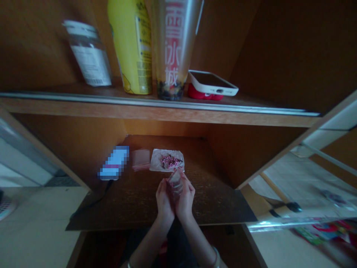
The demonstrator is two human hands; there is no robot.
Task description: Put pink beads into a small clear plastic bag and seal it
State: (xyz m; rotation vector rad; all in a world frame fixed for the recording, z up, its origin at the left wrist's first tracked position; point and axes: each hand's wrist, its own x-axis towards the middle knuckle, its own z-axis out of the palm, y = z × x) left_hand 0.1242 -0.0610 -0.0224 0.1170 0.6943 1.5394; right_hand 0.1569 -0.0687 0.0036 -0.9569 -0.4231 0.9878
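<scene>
Presently, the left hand (164, 199) and right hand (186, 195) grasp a transparent plastic bag (175, 184) near pink beads (170, 161) on a white sheet (156, 156).

The frame is dim and soft, darkest on the brown wooden side wall (295, 48) at upper right. Pale floor tiles (36, 230) at lower left are brighter, and white glare streaks the lower right. Wide-angle distortion leans the white-capped, white-labelled bottle (91, 61) at upper left. Coarse pixel blocks cover the bright, blue-white rectangular screen (115, 163) left of centre. Faint glints mark the blurred, clear plastic packet (175, 184) near centre.
</scene>
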